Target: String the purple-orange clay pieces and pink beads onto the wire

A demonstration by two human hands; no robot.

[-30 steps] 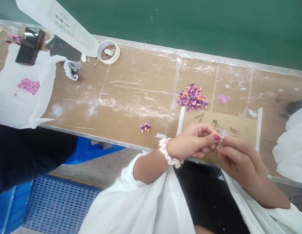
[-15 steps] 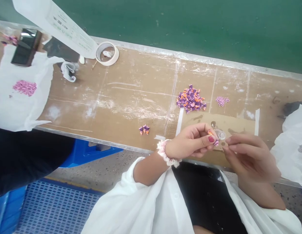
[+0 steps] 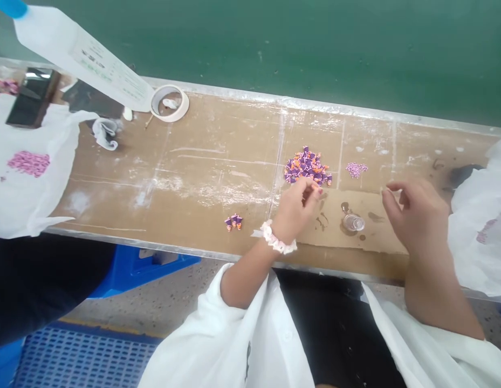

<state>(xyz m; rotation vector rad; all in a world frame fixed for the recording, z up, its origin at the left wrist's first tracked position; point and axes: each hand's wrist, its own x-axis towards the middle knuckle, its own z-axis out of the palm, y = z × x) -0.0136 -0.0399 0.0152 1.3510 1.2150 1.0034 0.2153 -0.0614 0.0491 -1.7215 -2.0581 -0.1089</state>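
My left hand [image 3: 294, 210], with a scrunchie [image 3: 278, 240] at its wrist, is closed at the near edge of a pile of small purple-and-orange figures [image 3: 307, 163]. A bit of orange shows at its pinched fingertips, seemingly one such small figure. My right hand [image 3: 420, 215] hovers over the right side of the mat, thumb and forefinger drawn together; whatever they hold is too small to name. Between the hands, a small clear cup [image 3: 353, 222] stands on the brown cardboard mat [image 3: 379, 240]. Tiny pink-purple pieces [image 3: 356, 170] lie beyond it.
Three figures [image 3: 234, 221] lie apart at left. Farther left are a tape roll [image 3: 184, 108], a large white bottle [image 3: 92, 59], a phone [image 3: 32, 97] and a white plastic sheet [image 3: 32, 205] bearing pink pieces. Another white sheet [image 3: 477, 258] lies at right. A person's dark-clothed leg [image 3: 40, 285] shows at left.
My left hand has moved away from the cup to the pile. My right hand has risen and shifted away from the left one. The cup now stands in plain view.
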